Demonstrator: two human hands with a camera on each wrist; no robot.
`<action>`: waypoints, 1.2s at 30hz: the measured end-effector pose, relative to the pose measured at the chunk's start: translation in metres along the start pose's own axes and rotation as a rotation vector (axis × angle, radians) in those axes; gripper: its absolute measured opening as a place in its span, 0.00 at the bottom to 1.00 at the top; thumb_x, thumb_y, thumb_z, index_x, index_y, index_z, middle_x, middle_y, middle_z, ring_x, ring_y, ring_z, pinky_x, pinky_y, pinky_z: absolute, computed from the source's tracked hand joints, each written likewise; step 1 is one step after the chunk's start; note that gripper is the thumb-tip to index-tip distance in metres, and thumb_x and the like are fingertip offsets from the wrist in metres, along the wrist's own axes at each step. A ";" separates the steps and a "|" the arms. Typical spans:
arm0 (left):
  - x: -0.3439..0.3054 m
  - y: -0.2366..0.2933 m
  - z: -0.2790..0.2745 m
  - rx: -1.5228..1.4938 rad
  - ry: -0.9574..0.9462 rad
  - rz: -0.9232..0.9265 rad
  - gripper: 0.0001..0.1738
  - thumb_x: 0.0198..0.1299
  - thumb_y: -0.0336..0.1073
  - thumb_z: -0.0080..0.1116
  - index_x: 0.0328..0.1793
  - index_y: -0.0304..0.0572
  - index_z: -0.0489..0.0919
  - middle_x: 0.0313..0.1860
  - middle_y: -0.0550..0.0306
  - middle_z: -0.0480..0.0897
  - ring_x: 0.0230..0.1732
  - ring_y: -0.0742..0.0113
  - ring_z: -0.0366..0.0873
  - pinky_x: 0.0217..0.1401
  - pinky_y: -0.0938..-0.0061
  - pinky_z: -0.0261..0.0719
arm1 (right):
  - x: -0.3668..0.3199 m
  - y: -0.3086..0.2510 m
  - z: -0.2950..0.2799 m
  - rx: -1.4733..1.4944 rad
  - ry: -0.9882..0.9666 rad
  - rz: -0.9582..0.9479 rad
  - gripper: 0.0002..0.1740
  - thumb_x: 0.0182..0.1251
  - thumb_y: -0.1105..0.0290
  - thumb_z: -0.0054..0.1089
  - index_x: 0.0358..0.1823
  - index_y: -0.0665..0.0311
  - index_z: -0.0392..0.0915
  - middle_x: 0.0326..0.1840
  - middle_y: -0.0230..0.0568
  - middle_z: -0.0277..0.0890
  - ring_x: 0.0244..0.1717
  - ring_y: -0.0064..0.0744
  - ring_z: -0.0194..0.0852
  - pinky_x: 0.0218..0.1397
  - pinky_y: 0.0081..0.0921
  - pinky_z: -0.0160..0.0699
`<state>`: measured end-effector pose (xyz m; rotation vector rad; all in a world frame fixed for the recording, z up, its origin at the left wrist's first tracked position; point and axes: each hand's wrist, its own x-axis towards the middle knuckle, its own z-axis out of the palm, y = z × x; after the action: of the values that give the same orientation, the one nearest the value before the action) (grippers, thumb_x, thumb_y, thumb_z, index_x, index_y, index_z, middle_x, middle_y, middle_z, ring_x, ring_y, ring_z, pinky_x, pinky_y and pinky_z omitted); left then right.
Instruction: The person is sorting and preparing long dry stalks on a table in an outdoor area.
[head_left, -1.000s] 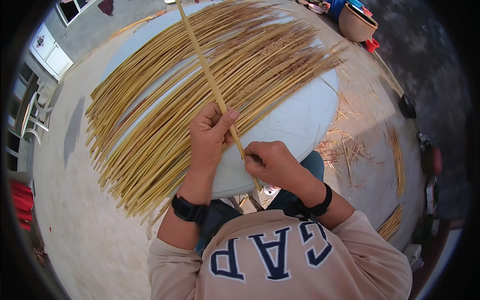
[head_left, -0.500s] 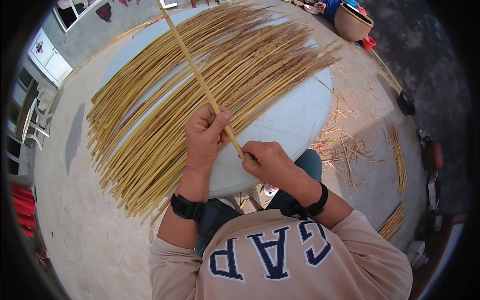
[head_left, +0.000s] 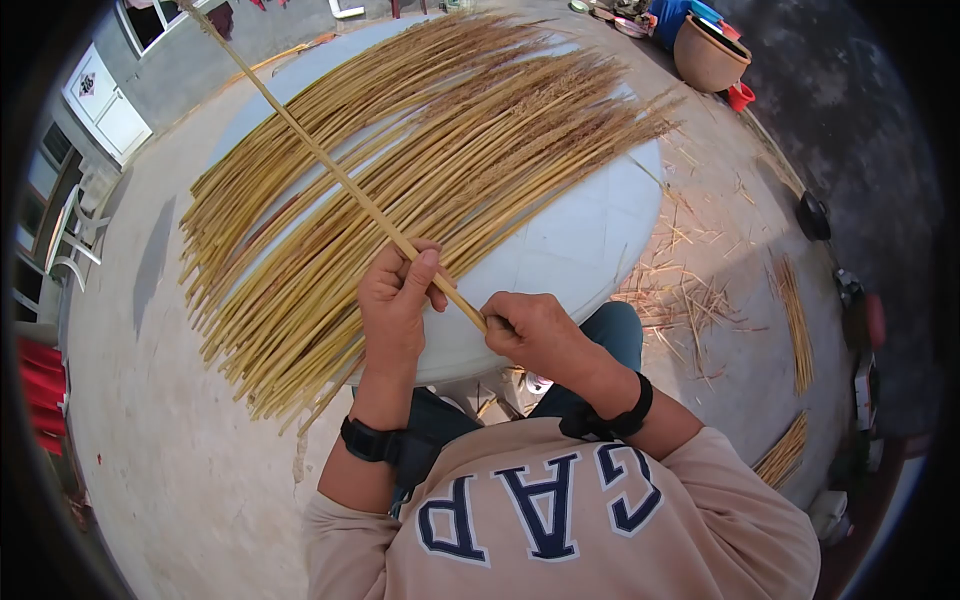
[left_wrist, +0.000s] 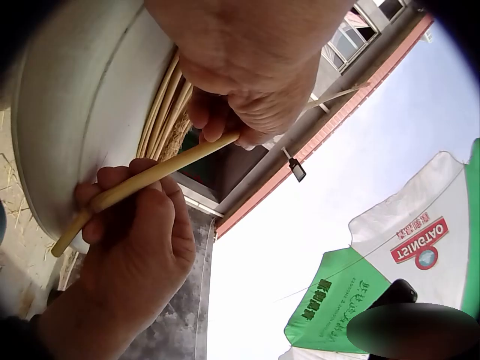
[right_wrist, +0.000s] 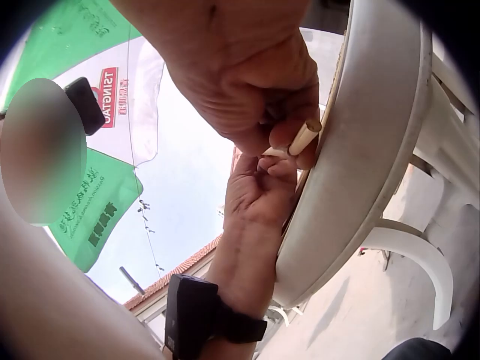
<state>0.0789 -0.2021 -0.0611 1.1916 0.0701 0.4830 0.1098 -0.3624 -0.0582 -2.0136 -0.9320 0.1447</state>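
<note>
In the head view a long tan reed stalk (head_left: 345, 180) runs slantwise over the table from upper left. My left hand (head_left: 393, 298) holds it partway up, thumb on top. My right hand (head_left: 535, 328) pinches it near its lower end, fingers curled. The cut tip of the stalk (right_wrist: 306, 135) pokes out below the right fingers in the right wrist view. In the left wrist view a smooth length of it spans between both hands. Many similar stalks with feathery brown heads lie side by side in a near group (head_left: 310, 310) and a far group (head_left: 270, 145).
The round, pale table (head_left: 570, 240) has its near edge just under my hands. Broken stalk bits (head_left: 690, 300) litter the floor at right, with small stalk bundles (head_left: 793, 320) beside them. A white chair (head_left: 72, 235) stands at far left, a clay pot (head_left: 708, 55) at upper right.
The stalk's far end has swung to the left, so it lies more slanted. Both hands have shifted slightly; the left hand is lower and further left, still holding the stalk.
</note>
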 end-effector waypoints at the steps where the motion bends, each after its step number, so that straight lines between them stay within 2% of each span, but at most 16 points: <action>1: -0.001 -0.003 -0.001 -0.008 0.026 0.004 0.08 0.58 0.32 0.57 0.39 0.34 0.76 0.21 0.58 0.76 0.17 0.78 0.68 0.19 0.86 0.64 | -0.001 0.001 0.001 -0.021 0.007 -0.018 0.04 0.51 0.76 0.53 0.28 0.70 0.73 0.22 0.53 0.73 0.25 0.51 0.74 0.29 0.35 0.74; 11: -0.003 -0.002 0.001 0.022 0.082 0.045 0.05 0.58 0.29 0.56 0.38 0.34 0.75 0.21 0.59 0.76 0.17 0.77 0.69 0.19 0.86 0.65 | -0.002 0.005 0.002 -0.155 0.091 -0.081 0.04 0.51 0.76 0.55 0.28 0.68 0.70 0.24 0.50 0.73 0.25 0.50 0.73 0.29 0.35 0.73; 13: -0.002 -0.004 -0.006 -0.017 0.119 0.035 0.06 0.58 0.30 0.56 0.38 0.35 0.74 0.21 0.58 0.77 0.17 0.77 0.69 0.19 0.85 0.66 | 0.000 0.015 -0.004 -0.091 0.248 -0.002 0.03 0.55 0.77 0.52 0.30 0.69 0.69 0.22 0.45 0.73 0.23 0.42 0.75 0.27 0.30 0.75; 15: -0.001 -0.004 -0.011 -0.057 0.156 0.024 0.06 0.58 0.31 0.56 0.37 0.35 0.74 0.21 0.57 0.77 0.17 0.76 0.70 0.19 0.85 0.67 | 0.006 0.009 -0.027 0.318 0.294 0.274 0.04 0.59 0.77 0.49 0.33 0.71 0.69 0.22 0.40 0.72 0.23 0.29 0.76 0.25 0.23 0.77; 16: -0.001 -0.003 -0.012 -0.095 0.147 0.016 0.07 0.59 0.32 0.56 0.38 0.35 0.74 0.22 0.55 0.78 0.17 0.76 0.70 0.19 0.84 0.67 | 0.007 0.015 -0.038 0.337 0.339 0.252 0.05 0.62 0.77 0.46 0.35 0.72 0.70 0.24 0.39 0.72 0.25 0.23 0.76 0.25 0.20 0.78; 18: 0.001 -0.003 -0.013 -0.133 0.137 0.008 0.08 0.59 0.33 0.56 0.38 0.36 0.73 0.22 0.53 0.78 0.17 0.75 0.70 0.19 0.84 0.68 | 0.010 0.024 -0.058 0.020 0.506 0.175 0.07 0.61 0.78 0.46 0.39 0.71 0.71 0.23 0.41 0.73 0.24 0.27 0.76 0.27 0.22 0.77; 19: 0.001 -0.004 -0.012 -0.138 0.105 0.001 0.09 0.59 0.33 0.56 0.39 0.35 0.73 0.23 0.53 0.79 0.17 0.75 0.71 0.19 0.84 0.68 | 0.010 0.041 -0.069 -0.134 0.571 0.087 0.09 0.60 0.78 0.49 0.42 0.71 0.72 0.28 0.43 0.74 0.28 0.30 0.76 0.30 0.23 0.76; 21: 0.001 -0.006 -0.011 -0.147 0.076 -0.007 0.10 0.59 0.34 0.56 0.41 0.34 0.72 0.23 0.52 0.79 0.17 0.74 0.71 0.19 0.83 0.68 | 0.010 0.037 -0.087 -0.596 0.635 -0.071 0.11 0.58 0.78 0.54 0.44 0.70 0.72 0.35 0.44 0.74 0.34 0.32 0.76 0.32 0.23 0.76; 22: 0.002 -0.007 -0.012 -0.133 0.033 -0.001 0.10 0.60 0.35 0.55 0.41 0.35 0.72 0.23 0.51 0.79 0.18 0.74 0.72 0.20 0.84 0.69 | 0.011 0.031 -0.086 -0.598 0.634 -0.071 0.11 0.58 0.78 0.54 0.44 0.70 0.72 0.35 0.44 0.74 0.34 0.32 0.76 0.32 0.23 0.76; 24: 0.002 -0.008 -0.010 -0.121 -0.015 0.002 0.10 0.60 0.36 0.54 0.42 0.36 0.72 0.23 0.51 0.78 0.19 0.73 0.73 0.20 0.85 0.69 | 0.008 0.017 -0.070 -0.235 0.515 -0.084 0.14 0.57 0.77 0.57 0.46 0.69 0.73 0.40 0.45 0.74 0.36 0.29 0.76 0.31 0.22 0.75; 26: 0.000 -0.007 -0.010 -0.081 -0.032 0.015 0.10 0.60 0.34 0.54 0.42 0.35 0.72 0.23 0.50 0.78 0.19 0.73 0.73 0.20 0.85 0.69 | 0.000 0.004 -0.047 0.112 0.130 0.050 0.14 0.56 0.70 0.62 0.42 0.69 0.75 0.33 0.42 0.75 0.31 0.29 0.76 0.30 0.21 0.74; 28: -0.001 -0.007 -0.009 -0.084 -0.040 0.002 0.10 0.60 0.33 0.54 0.42 0.35 0.72 0.23 0.50 0.78 0.18 0.73 0.72 0.20 0.85 0.69 | -0.001 -0.005 -0.021 0.278 -0.073 0.083 0.13 0.56 0.67 0.63 0.37 0.69 0.76 0.26 0.41 0.75 0.25 0.28 0.73 0.27 0.21 0.72; 29: -0.001 -0.006 -0.009 -0.089 -0.043 -0.006 0.09 0.60 0.33 0.55 0.42 0.34 0.72 0.23 0.50 0.78 0.17 0.72 0.71 0.21 0.84 0.68 | 0.000 -0.007 -0.014 0.287 -0.071 0.083 0.13 0.56 0.67 0.63 0.37 0.69 0.76 0.26 0.41 0.75 0.25 0.28 0.73 0.27 0.21 0.72; 32: -0.002 -0.004 -0.010 -0.065 -0.052 -0.041 0.10 0.59 0.33 0.56 0.42 0.34 0.72 0.22 0.50 0.78 0.17 0.73 0.71 0.20 0.84 0.68 | 0.004 -0.009 -0.002 0.236 -0.061 0.115 0.08 0.56 0.70 0.62 0.33 0.68 0.76 0.18 0.41 0.72 0.20 0.28 0.71 0.25 0.23 0.69; 36: -0.003 -0.002 -0.010 -0.036 -0.052 -0.031 0.09 0.59 0.32 0.56 0.41 0.35 0.72 0.22 0.52 0.78 0.17 0.74 0.71 0.20 0.85 0.67 | 0.008 -0.007 -0.005 0.304 -0.124 0.112 0.07 0.57 0.70 0.59 0.31 0.67 0.76 0.19 0.43 0.73 0.20 0.29 0.71 0.25 0.23 0.69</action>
<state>0.0736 -0.1946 -0.0671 1.1655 0.0346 0.4243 0.1139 -0.3581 -0.0479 -1.7882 -0.8185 0.4512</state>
